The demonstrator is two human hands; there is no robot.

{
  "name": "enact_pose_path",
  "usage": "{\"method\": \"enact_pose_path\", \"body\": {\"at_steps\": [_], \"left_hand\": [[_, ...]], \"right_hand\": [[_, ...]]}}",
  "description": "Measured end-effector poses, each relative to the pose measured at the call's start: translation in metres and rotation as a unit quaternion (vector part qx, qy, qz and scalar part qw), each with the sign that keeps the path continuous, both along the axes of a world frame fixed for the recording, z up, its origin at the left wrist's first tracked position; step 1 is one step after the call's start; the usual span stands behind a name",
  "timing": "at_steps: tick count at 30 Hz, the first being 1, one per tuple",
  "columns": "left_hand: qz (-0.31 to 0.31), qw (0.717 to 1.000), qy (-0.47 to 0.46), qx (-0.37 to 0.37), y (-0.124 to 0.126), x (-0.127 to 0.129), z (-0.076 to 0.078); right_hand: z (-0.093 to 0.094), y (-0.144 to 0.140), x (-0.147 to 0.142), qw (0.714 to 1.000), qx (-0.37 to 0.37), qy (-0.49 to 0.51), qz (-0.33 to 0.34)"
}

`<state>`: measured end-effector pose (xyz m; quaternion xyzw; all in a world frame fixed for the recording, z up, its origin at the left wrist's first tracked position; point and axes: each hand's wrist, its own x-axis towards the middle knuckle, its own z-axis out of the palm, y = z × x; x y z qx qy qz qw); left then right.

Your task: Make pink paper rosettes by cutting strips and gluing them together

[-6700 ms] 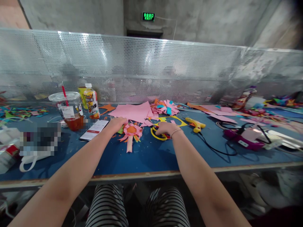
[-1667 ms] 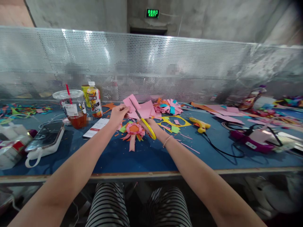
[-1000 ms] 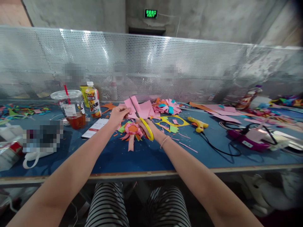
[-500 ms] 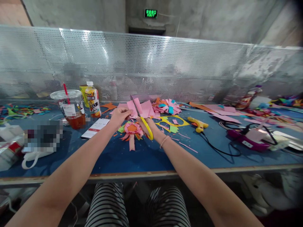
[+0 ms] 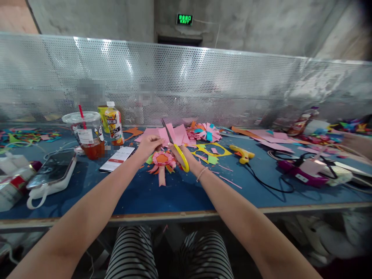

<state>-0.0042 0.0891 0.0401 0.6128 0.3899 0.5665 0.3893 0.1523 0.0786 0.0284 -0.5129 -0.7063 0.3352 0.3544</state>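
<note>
Head view: the left hand (image 5: 149,148) has its thumb and forefinger pressed together, pinching a pink slip (image 5: 163,133) by its near edge, with the other fingers curled in. The right hand (image 5: 187,155) has its fingers wrapped round the yellow handles of the scissors (image 5: 180,154); the fingers inside the loops are mostly hidden. The scissors' long axis runs aslant, handles near and to the right, tips away from the person and to the left. The blades lie across the slip; how far apart they stand cannot be told. Slip and scissors are above the table (image 5: 180,199), in front of the pink sheets (image 5: 181,133). Just below the hands lies a rosette (image 5: 161,159), its tail pointing straight toward the person. The slip's long axis is unclear, partly hidden by the blades.
</note>
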Motion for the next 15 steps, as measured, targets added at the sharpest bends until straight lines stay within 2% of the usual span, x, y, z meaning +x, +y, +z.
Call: {"method": "enact_pose_path", "body": {"at_steps": [2, 4, 7, 10, 12, 15], "left_hand": [[0.006, 1.0, -0.007, -0.006, 0.003, -0.001, -0.003], [0.01, 1.0, -0.006, -0.015, 0.006, -0.004, -0.007], [0.004, 0.999, -0.008, -0.038, 0.013, -0.006, -0.015], [-0.004, 0.998, -0.013, -0.054, 0.017, -0.007, -0.021], [0.0, 0.998, -0.005, -0.06, 0.017, -0.006, -0.022], [0.016, 0.997, -0.002, -0.075, 0.015, -0.005, -0.022]], "right_hand": [[0.004, 0.005, 0.004, 0.998, 0.013, -0.065, -0.015], [0.008, 0.012, 0.012, 0.984, 0.043, -0.167, -0.046], [0.012, 0.024, 0.035, 0.941, 0.102, -0.312, -0.083], [0.007, 0.034, 0.058, 0.89, 0.099, -0.439, -0.078], [0.002, 0.037, 0.067, 0.873, 0.071, -0.478, -0.066], [-0.001, 0.041, 0.069, 0.874, 0.066, -0.48, -0.047]]}}
